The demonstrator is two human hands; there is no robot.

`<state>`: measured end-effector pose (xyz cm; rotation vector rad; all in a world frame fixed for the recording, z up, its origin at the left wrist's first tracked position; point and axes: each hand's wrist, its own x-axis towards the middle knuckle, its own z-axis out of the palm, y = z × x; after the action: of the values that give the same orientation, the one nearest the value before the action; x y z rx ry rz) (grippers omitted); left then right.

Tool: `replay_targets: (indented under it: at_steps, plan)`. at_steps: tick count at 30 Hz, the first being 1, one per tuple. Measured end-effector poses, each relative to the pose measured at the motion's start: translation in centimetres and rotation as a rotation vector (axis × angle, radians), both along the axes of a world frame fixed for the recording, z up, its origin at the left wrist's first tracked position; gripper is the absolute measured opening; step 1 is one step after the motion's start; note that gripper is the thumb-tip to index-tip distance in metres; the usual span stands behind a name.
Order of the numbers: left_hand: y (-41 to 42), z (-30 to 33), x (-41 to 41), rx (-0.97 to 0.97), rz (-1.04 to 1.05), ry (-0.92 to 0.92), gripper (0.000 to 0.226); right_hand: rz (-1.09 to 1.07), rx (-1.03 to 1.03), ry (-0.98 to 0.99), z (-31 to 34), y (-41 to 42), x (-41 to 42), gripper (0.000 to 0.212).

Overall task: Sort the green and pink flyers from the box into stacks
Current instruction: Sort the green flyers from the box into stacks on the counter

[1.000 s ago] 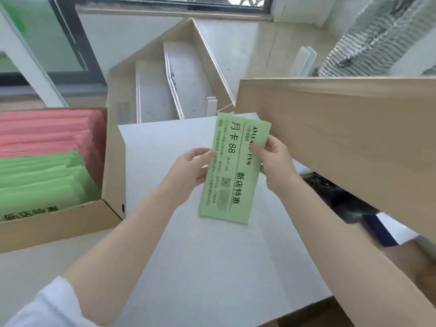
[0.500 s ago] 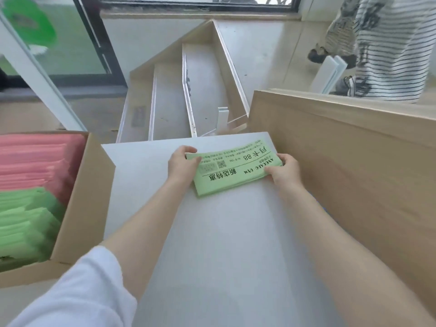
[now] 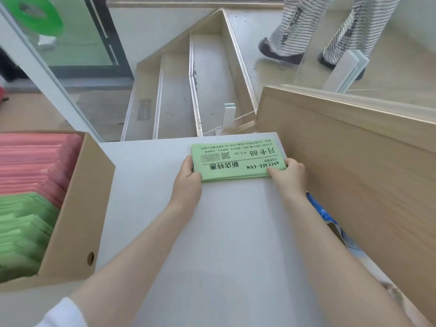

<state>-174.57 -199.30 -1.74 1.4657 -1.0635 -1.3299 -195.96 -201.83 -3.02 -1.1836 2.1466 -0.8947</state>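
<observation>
1. Where the flat pale grey bench (image 3: 212, 244) meets its far edge, a thin stack of green printed paper flyers (image 3: 237, 161) lies flat on it, long side across, black print facing away from the person.
2. The left hand (image 3: 188, 179) holds the left end of the green stack, thumb on top near the corner and its fingers (image 3: 195, 172) curled against the edge.
3. The right hand (image 3: 289, 174) holds the right end of the green stack, its fingers (image 3: 274, 171) curled over the near right corner.
4. Well to the left of the green stack stands an open brown cardboard box (image 3: 80, 208), resting on the bench.
5. Inside the box, a row of pink paper flyers (image 3: 35, 161) fills the part level with the green stack, and more green paper flyers (image 3: 23, 232) fill the nearer part.
6. Just to the right of the green stack rises a light wooden panel (image 3: 354, 161), close to the right hand.
7. Beyond the green stack, grey steps with pale wooden sides (image 3: 205, 79) lead down to the floor.
8. Far beyond and to the right of the green stack, a person's legs in striped trousers (image 3: 297, 27) stand on the floor.
</observation>
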Motion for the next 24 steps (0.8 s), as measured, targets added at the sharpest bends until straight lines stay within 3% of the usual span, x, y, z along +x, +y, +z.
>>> replay_targets:
  at_steps: [8, 13, 18, 24]
  plan:
    - [0.6, 2.7, 0.2, 0.030, -0.066, -0.068, 0.053, 0.069, 0.116, 0.197, 1.6, 1.0, 0.3, 0.037]
    - [5.2, 6.5, 1.8, -0.043, -0.092, -0.166, 0.050, 0.103, -0.091, 0.321, 2.7, 4.7, 3.3, 0.034]
    - [11.7, 10.9, 7.6, -0.207, -0.121, -0.212, 0.031, 0.540, -0.345, 0.135, 5.3, 8.5, 11.0, 0.011]
    - [16.0, 13.7, 18.3, -0.409, 0.003, -0.371, 0.024, 0.947, -0.511, -0.016, 9.7, 12.5, 21.3, 0.014]
